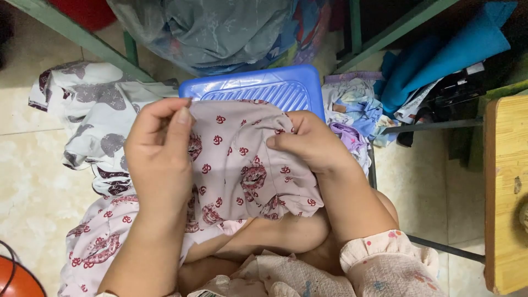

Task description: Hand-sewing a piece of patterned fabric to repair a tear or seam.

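A piece of pale pink cloth with dark red printed motifs (pixel 236 165) is stretched between both hands above my lap. My left hand (pixel 159 157) pinches its upper left edge between thumb and fingers. My right hand (pixel 311 143) grips the upper right part, thumb pressed on the cloth. More of the same cloth hangs down over my left knee (pixel 99 242). Behind the cloth stands a blue plastic stool (pixel 264 88), its ribbed top partly hidden.
A white cloth with grey shapes (pixel 93 115) lies on the tiled floor at left. Blue fabric (pixel 440 55) and scraps (pixel 352 110) pile at right by green frame legs. A wooden board edge (pixel 503 192) stands at far right. An orange round object (pixel 16 280) sits bottom left.
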